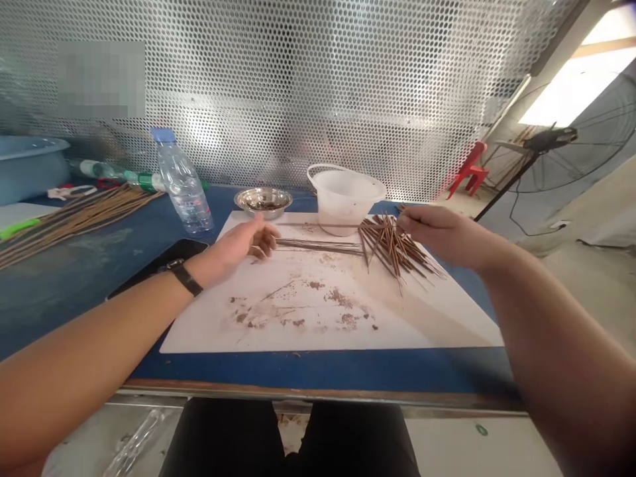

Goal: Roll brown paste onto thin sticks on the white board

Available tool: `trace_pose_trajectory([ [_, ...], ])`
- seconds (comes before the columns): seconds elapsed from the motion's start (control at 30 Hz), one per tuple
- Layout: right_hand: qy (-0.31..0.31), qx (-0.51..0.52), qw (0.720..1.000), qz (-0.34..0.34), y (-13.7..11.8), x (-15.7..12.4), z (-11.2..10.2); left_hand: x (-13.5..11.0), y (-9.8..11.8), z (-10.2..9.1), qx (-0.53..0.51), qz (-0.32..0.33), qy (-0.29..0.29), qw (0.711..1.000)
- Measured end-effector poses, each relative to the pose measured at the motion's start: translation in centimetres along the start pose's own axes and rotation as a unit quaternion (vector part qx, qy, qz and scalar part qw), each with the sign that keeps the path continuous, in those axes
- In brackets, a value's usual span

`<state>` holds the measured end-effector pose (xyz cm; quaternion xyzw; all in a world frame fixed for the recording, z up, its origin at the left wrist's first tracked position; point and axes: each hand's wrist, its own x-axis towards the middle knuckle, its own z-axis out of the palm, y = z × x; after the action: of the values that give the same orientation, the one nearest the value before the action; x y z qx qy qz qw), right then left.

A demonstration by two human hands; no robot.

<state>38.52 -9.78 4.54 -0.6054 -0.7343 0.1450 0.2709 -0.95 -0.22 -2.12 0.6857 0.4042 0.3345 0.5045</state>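
My right hand (426, 224) is closed on the end of a thin brown stick (342, 226). The stick runs leftward, level, in front of the white bucket (350, 199). My left hand (252, 242) is open, its fingers loosely curved and apart, beside the left ends of several thin dark sticks (320, 246) lying on the white board (422, 324). Under and left of my right hand is a messy pile of brown sticks (395, 248), some with thin pale tips. Brown crumbs (342, 298) are scattered over the middle of the board.
Behind my left hand stands a metal bowl (263, 201) with dark bits inside. Left are a plastic bottle (183, 185), a black tray-like object (163, 258), long brown strands (84, 215) and a blue basin (30, 169). A perforated metal panel (278, 86) closes off the back.
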Motion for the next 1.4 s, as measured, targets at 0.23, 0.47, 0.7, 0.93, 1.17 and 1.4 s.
trace_pose_trajectory([
  [0.23, -0.012, 0.035, 0.999, -0.008, 2.0, 1.3, 4.4, 0.1, 0.4, 0.1, -0.059, -0.017, 0.028, 0.998],
  [0.47, -0.019, 0.043, 0.999, 0.011, 3.7, 0.7, 4.7, -0.2, 1.0, 0.9, -0.022, -0.017, 0.031, 0.999],
  [0.7, -0.018, 0.053, 0.998, 0.006, 3.0, 0.5, 4.6, -0.5, 1.3, 1.0, 0.016, -0.017, 0.028, 0.999],
  [0.93, -0.037, 0.051, 0.998, 0.009, 2.9, 0.4, 4.7, -0.6, 0.9, 0.8, 0.122, 0.027, 0.015, 0.992],
  [1.17, -0.042, 0.076, 0.996, 0.034, 3.0, 0.3, 4.9, -0.8, 1.1, 0.6, 0.174, 0.061, 0.008, 0.983],
  [1.4, -0.047, 0.082, 0.993, 0.064, 2.1, -0.1, 4.6, -1.1, 1.9, 0.9, 0.253, 0.108, 0.016, 0.961],
])
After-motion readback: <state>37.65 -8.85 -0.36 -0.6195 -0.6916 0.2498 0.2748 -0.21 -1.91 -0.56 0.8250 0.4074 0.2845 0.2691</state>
